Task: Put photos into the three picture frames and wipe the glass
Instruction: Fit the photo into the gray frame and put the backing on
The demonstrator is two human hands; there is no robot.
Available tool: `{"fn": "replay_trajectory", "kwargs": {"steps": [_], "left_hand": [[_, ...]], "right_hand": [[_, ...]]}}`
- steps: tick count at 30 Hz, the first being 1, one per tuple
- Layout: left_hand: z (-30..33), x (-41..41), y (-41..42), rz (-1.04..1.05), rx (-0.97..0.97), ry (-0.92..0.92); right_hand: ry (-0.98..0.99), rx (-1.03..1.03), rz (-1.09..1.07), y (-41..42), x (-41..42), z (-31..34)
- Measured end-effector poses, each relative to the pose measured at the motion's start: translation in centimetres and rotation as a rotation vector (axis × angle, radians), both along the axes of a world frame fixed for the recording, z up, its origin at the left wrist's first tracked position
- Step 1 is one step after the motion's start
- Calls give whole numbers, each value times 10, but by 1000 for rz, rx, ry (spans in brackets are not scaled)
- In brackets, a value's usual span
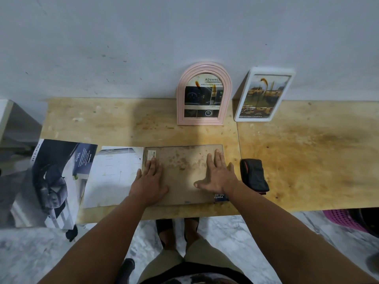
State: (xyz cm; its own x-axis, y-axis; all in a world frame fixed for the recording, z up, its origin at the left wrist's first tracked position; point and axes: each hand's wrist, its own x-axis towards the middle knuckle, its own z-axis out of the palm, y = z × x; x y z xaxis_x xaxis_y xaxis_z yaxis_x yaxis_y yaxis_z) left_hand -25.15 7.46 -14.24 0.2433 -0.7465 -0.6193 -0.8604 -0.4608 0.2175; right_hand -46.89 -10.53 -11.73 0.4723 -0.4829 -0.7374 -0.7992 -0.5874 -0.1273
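Backing board (182, 173) of the third frame lies flat at 6 o'clock on the table (307, 150); your left hand (148, 181) and right hand (217, 177) press it with flat fingers, perhaps over a photo (221, 197).

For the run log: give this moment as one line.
left hand flat on backing board | right hand flat on it | two frames filled: pink, white

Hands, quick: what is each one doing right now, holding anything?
Left hand: open, fingers flat, pressing on the brown backing board.
Right hand: open, fingers spread, pressing on the same board.
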Motion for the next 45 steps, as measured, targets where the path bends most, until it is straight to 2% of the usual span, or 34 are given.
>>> {"fn": "replay_trajectory", "kwargs": {"steps": [7, 11, 14, 16, 18, 20, 23, 26, 33, 36, 41, 45], "left_hand": [[5, 4, -6, -32, 68, -2], [14, 5, -11, 10, 29, 45], [26, 2, -1, 130, -156, 45], [33, -2, 7, 277, -239, -10], [42, -11, 17, 390, -213, -83], [47, -16, 25, 475, -133, -80], [41, -19, 38, 539, -38, -16], [34, -26, 48, 608, -49, 82], [44, -30, 53, 830, -234, 214], [58, -25, 55, 893, -312, 251], [48, 10, 64, 933, -424, 459], [94, 6, 54, 894, -510, 562]], "right_hand": [[-49, 100, -74, -2, 2, 6], [-195, 168, -220, -19, -2, 13], [-368, 120, -406, -21, -15, 23], [-402, 33, -528, -14, -23, 20], [-355, -7, -606, -4, -35, 13], [-281, 67, -668, 4, -45, 0], [-278, 107, -766, 13, -60, -33], [-399, 99, -843, 29, -61, -18], [-533, 202, -1175, 28, -74, -9], [-565, 201, -1231, 25, -79, 0], [-579, 259, -1253, 6, -80, 15], [-622, 380, -1270, -7, -76, 36]]}}
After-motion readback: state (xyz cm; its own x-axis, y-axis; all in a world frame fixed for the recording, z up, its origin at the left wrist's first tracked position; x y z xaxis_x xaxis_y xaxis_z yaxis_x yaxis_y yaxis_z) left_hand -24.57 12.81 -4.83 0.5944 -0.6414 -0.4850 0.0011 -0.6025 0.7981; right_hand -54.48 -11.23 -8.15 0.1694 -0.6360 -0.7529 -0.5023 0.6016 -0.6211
